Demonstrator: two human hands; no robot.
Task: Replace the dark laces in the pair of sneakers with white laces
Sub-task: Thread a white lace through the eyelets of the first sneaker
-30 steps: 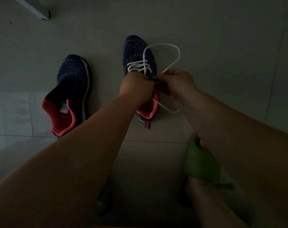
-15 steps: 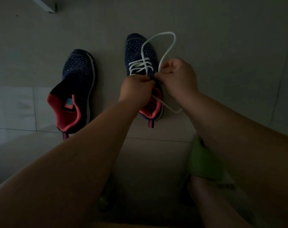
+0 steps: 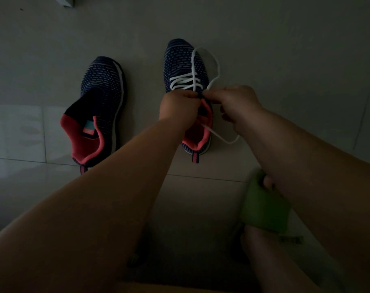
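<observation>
Two dark blue knit sneakers with coral linings lie on the tiled floor. The left sneaker (image 3: 101, 98) has no lace in it. The right sneaker (image 3: 183, 60) carries a white lace (image 3: 185, 80) crossed through its lower eyelets. A loop of that lace arcs over the toe, and a loose end trails beside the heel. My left hand (image 3: 178, 107) is curled at the sneaker's upper eyelets, gripping the shoe there. My right hand (image 3: 235, 104) pinches the white lace right beside it. The hands hide the upper eyelets.
A green slipper strap (image 3: 262, 208) over a foot sits at the lower right, under my right forearm. Pale floor tiles (image 3: 17, 132) spread all around. A light-coloured furniture corner (image 3: 66, 1) shows at the top left edge.
My right hand has dropped a little and drawn the lace in, so the loop over the toe is smaller. The view has shifted slightly.
</observation>
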